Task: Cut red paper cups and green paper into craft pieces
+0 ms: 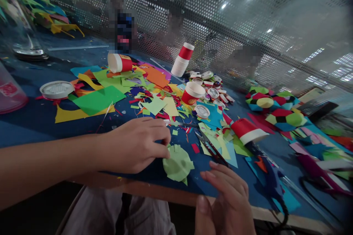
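Note:
A round piece of light green paper [178,163] with notched, flap-like edges lies near the table's front edge. My left hand [140,145] is closed at its left side, fingers curled and the thumb tip at the paper's edge. Just what sits between those fingertips is partly hidden. My right hand [227,200] is open at the front edge, thumb and fingers apart, with nothing in it. Beyond it lies a pair of dark scissors [211,147], pointing away among paper scraps.
Coloured paper scraps [157,104] cover the middle. A red-and-white paper cup [193,93], a tipped cup [248,131] and a cup stack [182,60] stand around. At right are a blue glue gun [268,176] with a cable and patchwork balls [285,117]. A glass vessel [26,40] is left.

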The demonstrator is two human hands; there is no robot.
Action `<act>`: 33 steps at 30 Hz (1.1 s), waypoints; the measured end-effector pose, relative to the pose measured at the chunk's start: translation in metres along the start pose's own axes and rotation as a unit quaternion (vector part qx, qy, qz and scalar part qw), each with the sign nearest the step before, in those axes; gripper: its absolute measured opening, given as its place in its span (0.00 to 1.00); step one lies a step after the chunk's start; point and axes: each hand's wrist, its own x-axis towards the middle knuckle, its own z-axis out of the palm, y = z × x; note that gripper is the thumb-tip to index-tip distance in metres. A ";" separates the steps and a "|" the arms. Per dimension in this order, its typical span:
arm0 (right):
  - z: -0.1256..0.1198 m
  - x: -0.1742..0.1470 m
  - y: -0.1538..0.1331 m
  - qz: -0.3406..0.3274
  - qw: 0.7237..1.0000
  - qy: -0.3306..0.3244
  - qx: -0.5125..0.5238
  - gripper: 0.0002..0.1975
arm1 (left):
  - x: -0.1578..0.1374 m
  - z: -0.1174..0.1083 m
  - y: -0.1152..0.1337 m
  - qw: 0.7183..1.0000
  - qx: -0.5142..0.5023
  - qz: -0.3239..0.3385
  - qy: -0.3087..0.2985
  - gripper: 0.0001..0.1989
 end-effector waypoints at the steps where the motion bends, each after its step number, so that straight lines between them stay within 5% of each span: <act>1: -0.005 0.006 -0.001 -0.005 1.000 -0.003 -0.008 0.16 | 0.000 -0.001 0.000 1.000 0.004 0.000 -0.005 0.16; 7: -0.019 0.063 -0.001 -0.058 0.977 -0.194 -0.062 0.05 | -0.001 -0.006 0.001 1.000 -0.008 -0.001 0.006 0.15; 12: 0.006 0.098 0.013 -0.205 0.884 -0.409 -0.095 0.10 | -0.002 -0.004 0.000 1.000 -0.004 0.010 0.000 0.14; 16: 0.024 0.111 0.016 -0.303 0.823 -0.464 -0.127 0.11 | 0.000 -0.004 0.000 1.000 0.018 0.015 -0.004 0.13; 22: 0.033 0.115 0.010 -0.374 0.795 -0.459 -0.131 0.11 | 0.000 -0.008 0.002 0.999 0.036 -0.011 -0.023 0.13; 27: 0.035 0.115 0.016 -0.360 0.807 -0.450 -0.131 0.11 | 0.000 -0.004 -0.003 1.000 0.026 -0.008 -0.013 0.13; 33: 0.026 0.133 0.031 -0.139 0.902 -0.408 0.013 0.07 | -0.001 -0.004 -0.005 1.000 0.000 -0.006 0.003 0.14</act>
